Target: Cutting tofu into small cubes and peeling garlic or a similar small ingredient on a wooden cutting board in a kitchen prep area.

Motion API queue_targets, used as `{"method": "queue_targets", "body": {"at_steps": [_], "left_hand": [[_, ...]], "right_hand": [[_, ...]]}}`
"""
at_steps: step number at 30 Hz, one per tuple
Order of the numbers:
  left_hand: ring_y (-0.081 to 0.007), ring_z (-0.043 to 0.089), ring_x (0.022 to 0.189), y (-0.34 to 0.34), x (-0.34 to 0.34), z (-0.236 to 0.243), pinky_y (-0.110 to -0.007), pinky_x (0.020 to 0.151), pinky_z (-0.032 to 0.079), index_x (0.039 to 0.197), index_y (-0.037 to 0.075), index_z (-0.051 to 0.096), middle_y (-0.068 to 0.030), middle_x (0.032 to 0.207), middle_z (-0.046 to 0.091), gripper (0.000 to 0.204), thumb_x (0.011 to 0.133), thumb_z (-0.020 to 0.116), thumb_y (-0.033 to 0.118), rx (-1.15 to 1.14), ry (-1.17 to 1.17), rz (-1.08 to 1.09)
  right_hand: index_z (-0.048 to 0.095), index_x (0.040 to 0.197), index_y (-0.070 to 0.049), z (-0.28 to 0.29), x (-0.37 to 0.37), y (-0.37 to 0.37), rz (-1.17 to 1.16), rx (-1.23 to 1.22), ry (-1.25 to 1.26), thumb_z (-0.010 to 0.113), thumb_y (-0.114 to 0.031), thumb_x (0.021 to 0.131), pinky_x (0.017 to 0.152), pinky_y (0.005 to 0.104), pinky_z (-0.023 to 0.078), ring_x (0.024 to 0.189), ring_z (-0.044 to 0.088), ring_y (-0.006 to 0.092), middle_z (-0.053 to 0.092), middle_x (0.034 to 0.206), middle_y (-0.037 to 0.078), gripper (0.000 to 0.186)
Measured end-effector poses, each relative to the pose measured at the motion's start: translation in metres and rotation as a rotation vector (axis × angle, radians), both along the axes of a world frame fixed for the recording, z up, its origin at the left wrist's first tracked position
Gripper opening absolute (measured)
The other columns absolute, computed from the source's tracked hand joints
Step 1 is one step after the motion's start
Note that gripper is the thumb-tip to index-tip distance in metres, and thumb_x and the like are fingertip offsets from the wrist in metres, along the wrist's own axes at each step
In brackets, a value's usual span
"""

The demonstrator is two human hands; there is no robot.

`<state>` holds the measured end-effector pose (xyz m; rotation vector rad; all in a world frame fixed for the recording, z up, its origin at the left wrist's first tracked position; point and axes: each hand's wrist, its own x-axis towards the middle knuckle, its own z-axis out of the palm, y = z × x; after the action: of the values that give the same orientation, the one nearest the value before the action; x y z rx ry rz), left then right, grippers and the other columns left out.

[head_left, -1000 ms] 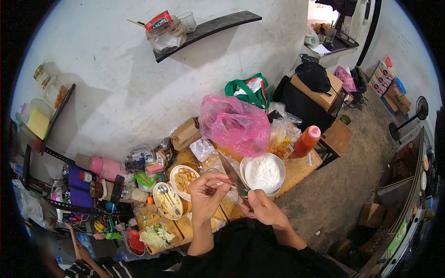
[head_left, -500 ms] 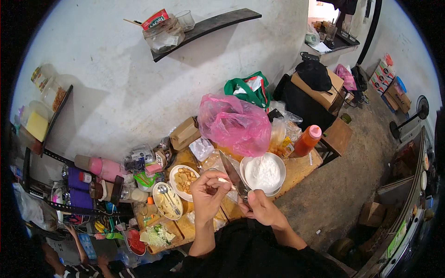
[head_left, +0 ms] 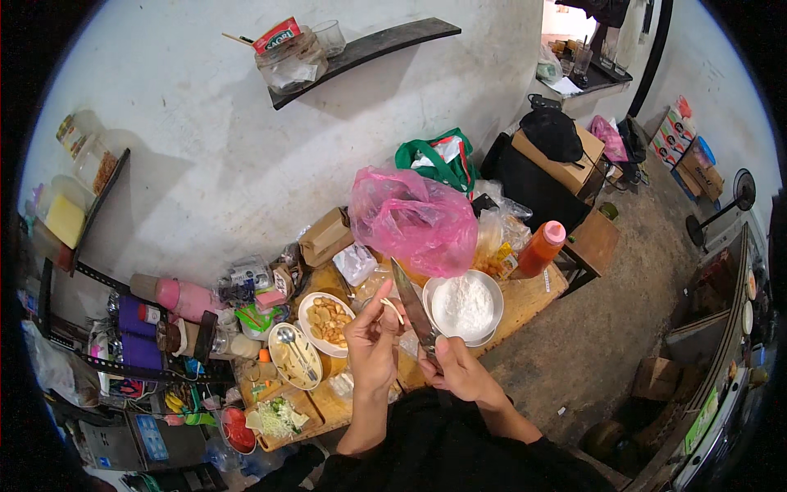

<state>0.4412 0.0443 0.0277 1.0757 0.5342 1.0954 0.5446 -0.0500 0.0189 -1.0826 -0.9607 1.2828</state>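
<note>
My right hand (head_left: pixel 459 371) grips a knife (head_left: pixel 416 307) by its handle, the blade slanting up and to the left. Beside the blade, my left hand (head_left: pixel 373 348) pinches a thin pale strip (head_left: pixel 393 307), its kind too small to make out; one finger points upward. To the right of the knife is a white bowl (head_left: pixel 497 322) of white powder (head_left: pixel 464 304). Left of my left hand, an oval dish (head_left: pixel 305 305) holds light-brown pieces (head_left: pixel 329 318). Next to it stands another oval dish (head_left: pixel 284 361) with metal spoons (head_left: pixel 300 351) in it.
A wooden table (head_left: pixel 525 305) bears a pink plastic bag (head_left: pixel 414 221), a red sauce bottle (head_left: pixel 539 252) and shredded vegetables (head_left: pixel 277 418). Left stands a black rack (head_left: pixel 156 366) crowded with containers. A wall shelf (head_left: pixel 369 57) hangs above; a fan (head_left: pixel 742 193) stands at far right.
My left hand has opened out somewhat, one finger now stretched upward, and the pale strip sits higher beside the blade. The knife tip has risen slightly. Another person at lower left has left the view.
</note>
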Motion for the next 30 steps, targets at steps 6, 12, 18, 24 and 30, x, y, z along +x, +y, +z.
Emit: {"method": "queue_targets", "body": {"at_steps": [6, 12, 18, 24, 30], "left_hand": [[-0.0113, 0.057, 0.082, -0.003, -0.002, 0.0, -0.027, 0.073, 0.049, 0.123, 0.0, 0.042, -0.0061, 0.098, 0.059, 0.042, 0.083, 0.055, 0.006, -0.056, -0.048, -0.048], [-0.0143, 0.059, 0.077, -0.005, -0.005, -0.007, -0.028, 0.072, 0.05, 0.113, -0.001, 0.048, -0.008, 0.093, 0.059, 0.035, 0.081, 0.058, 0.004, -0.152, -0.138, -0.045], [-0.0163, 0.06, 0.073, -0.005, -0.009, -0.013, -0.029, 0.071, 0.05, 0.099, -0.002, 0.055, -0.0097, 0.086, 0.061, 0.02, 0.08, 0.059, 0.005, -0.188, -0.155, -0.024], [-0.0165, 0.06, 0.073, -0.009, -0.012, -0.011, -0.029, 0.066, 0.049, 0.095, -0.002, 0.056, -0.01, 0.086, 0.061, 0.016, 0.082, 0.058, 0.006, -0.177, -0.145, -0.006], [-0.0163, 0.059, 0.072, -0.01, -0.011, -0.013, -0.028, 0.067, 0.049, 0.096, -0.002, 0.056, -0.0108, 0.085, 0.061, 0.016, 0.082, 0.057, 0.005, -0.185, -0.171, 0.014]], "right_hand": [[0.042, 0.057, -0.003, 0.001, -0.006, 0.001, -0.017, -0.003, -0.022, 0.023, -0.041, 0.094, 0.045, 0.0263, 0.032, 0.046, 0.036, 0.0115, 0.039, 0.049, 0.001, 0.056], [0.041, 0.057, -0.003, 0.001, -0.013, 0.002, -0.06, 0.024, -0.072, 0.024, -0.039, 0.094, 0.047, 0.0273, 0.033, 0.046, 0.036, 0.0119, 0.039, 0.05, 0.0, 0.054], [0.04, 0.057, -0.004, 0.001, -0.017, 0.002, -0.066, 0.018, -0.043, 0.026, -0.036, 0.095, 0.046, 0.0274, 0.032, 0.046, 0.035, 0.0121, 0.039, 0.05, 0.0, 0.051], [0.039, 0.059, -0.004, -0.001, -0.019, 0.003, -0.076, 0.017, -0.085, 0.026, -0.036, 0.095, 0.045, 0.0271, 0.031, 0.047, 0.036, 0.0112, 0.039, 0.05, 0.0, 0.05], [0.04, 0.062, -0.003, 0.0, -0.022, 0.006, -0.086, 0.057, -0.076, 0.025, -0.046, 0.092, 0.04, 0.0219, 0.028, 0.041, 0.033, 0.0076, 0.036, 0.049, 0.001, 0.054]]}}
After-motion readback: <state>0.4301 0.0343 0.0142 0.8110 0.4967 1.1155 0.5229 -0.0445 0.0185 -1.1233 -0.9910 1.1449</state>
